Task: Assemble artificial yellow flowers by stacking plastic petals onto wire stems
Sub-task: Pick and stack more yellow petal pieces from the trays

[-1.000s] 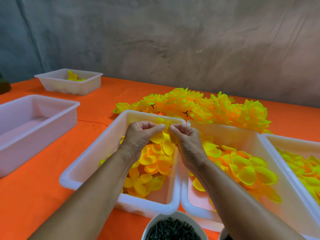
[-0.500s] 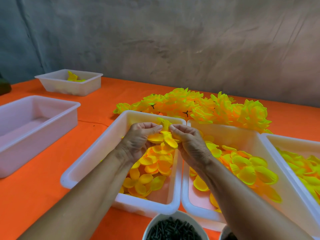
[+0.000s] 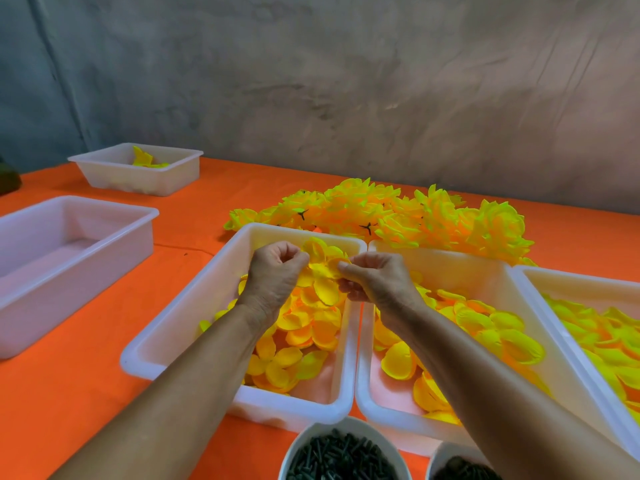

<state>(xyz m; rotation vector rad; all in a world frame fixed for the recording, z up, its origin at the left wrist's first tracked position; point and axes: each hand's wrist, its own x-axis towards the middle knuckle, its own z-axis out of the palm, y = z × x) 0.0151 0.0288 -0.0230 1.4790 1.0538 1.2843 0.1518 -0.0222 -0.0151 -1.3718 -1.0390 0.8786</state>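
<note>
My left hand (image 3: 275,271) and my right hand (image 3: 375,280) meet over the middle white tray (image 3: 180,327), both pinching a small stack of yellow petals (image 3: 323,263) held between them. Any stem inside the stack is hidden by fingers and petals. Loose yellow-orange petals (image 3: 304,341) fill the tray below. A pile of finished yellow flowers (image 3: 398,213) lies on the orange table behind the trays.
A second petal tray (image 3: 485,271) and a third (image 3: 571,278) sit to the right. A bowl of dark stem pieces (image 3: 341,455) stands at the near edge, another (image 3: 457,465) beside it. An empty white tub (image 3: 69,244) and a small tray (image 3: 138,173) are on the left.
The hands have pushed the petals closer together and turned the stack slightly; more petals now fan out between the fingertips. The arms stayed over the same tray.
</note>
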